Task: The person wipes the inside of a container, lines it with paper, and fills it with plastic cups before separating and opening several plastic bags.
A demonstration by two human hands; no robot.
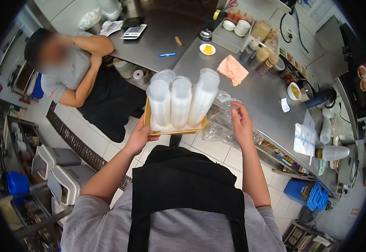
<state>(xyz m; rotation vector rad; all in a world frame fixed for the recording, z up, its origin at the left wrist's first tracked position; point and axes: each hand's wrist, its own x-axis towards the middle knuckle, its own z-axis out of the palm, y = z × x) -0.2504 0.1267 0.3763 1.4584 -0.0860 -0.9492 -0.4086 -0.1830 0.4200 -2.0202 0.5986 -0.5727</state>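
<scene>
My left hand (140,136) grips the left edge of a yellow tray (205,122), thumb along its front rim. Several tall stacks of clear plastic cups (180,103) stand in the tray, the right one leaning outward. My right hand (242,124) is open beside the counter edge, fingers loosely curved and thumb apart. Between it and the tray lies a crumpled clear plastic bag (221,119), which hangs over the counter edge.
A person (80,77) in a black apron sits at the left. On the steel counter (267,107) are a pink cloth (233,70), a small dish (207,49), sauce bottles (259,57) and white plastic bags (305,136). Bins (63,180) stand at lower left.
</scene>
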